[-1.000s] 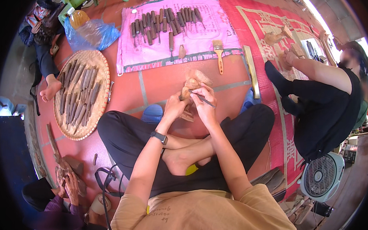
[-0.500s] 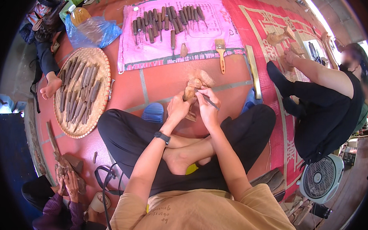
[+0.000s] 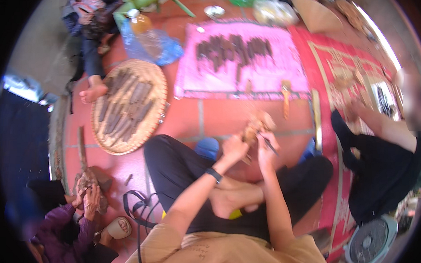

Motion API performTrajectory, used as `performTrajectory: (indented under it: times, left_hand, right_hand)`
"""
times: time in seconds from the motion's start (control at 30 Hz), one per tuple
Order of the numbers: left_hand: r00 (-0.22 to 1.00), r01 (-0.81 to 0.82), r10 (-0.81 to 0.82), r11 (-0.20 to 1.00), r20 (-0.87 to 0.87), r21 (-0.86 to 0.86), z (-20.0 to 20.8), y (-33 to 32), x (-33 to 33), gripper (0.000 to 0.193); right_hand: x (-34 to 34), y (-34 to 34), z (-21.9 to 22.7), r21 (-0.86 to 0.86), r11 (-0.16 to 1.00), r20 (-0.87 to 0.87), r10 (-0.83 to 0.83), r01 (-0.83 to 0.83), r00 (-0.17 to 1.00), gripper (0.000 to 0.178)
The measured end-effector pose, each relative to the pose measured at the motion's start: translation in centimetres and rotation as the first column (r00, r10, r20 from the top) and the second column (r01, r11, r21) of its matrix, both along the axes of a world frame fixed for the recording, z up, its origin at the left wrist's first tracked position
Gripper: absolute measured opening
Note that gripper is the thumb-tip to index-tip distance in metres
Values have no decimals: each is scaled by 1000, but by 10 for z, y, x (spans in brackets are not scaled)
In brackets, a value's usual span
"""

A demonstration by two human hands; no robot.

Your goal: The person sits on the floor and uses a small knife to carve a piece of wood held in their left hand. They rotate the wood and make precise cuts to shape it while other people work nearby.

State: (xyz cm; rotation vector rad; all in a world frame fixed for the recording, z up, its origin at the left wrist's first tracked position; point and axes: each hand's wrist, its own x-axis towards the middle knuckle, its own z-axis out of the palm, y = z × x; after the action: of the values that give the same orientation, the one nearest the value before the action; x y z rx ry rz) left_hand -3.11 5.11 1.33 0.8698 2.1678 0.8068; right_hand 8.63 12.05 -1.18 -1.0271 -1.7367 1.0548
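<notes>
While the view is being swung leftward, the wooden carving (image 3: 257, 124) is still being gripped by the left hand (image 3: 235, 148) before the crossed legs (image 3: 236, 197), a slim tool (image 3: 271, 146) being pinched by the right hand (image 3: 266, 155), work seemingly being continued uninterrupted.

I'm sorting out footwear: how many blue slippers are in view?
2: one blue slipper just beyond the camera wearer's left leg, the other blue slipper beyond the right leg. The legs seem to cover parts; others may be hidden.
</notes>
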Motion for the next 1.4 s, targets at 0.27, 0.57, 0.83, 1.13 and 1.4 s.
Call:
performTrajectory:
  times: [0.27, 0.57, 0.83, 1.13, 1.4]
  left_hand:
    - [995, -25, 29, 999, 99, -41, -2, 1, -4, 42]
    - [997, -66, 65, 998, 48, 22, -14, 2, 0, 43]
    - [983, -25, 21, 999, 185, 20, 12, -4, -6, 40]
    - [992, -30, 31, 999, 121, -10, 5, -1, -3, 40]
    - [990, -50, 50, 999, 130, -1, -5, -1, -2, 43]
  right_hand:
    - [-5, -6, 10, 11, 999, 159, 44, -47, 986, 10]
    - [-5, -6, 15, 74, 993, 94, 90, -98, 991, 7]
    - [-3, -5, 27, 5, 1000, 26, 23, -23, 999, 8]
    - [-3, -1, 19, -30, 999, -37, 19, -20, 999, 3]
    - [-2, -3, 13, 5, 999, -1, 44, -44, 999, 4]
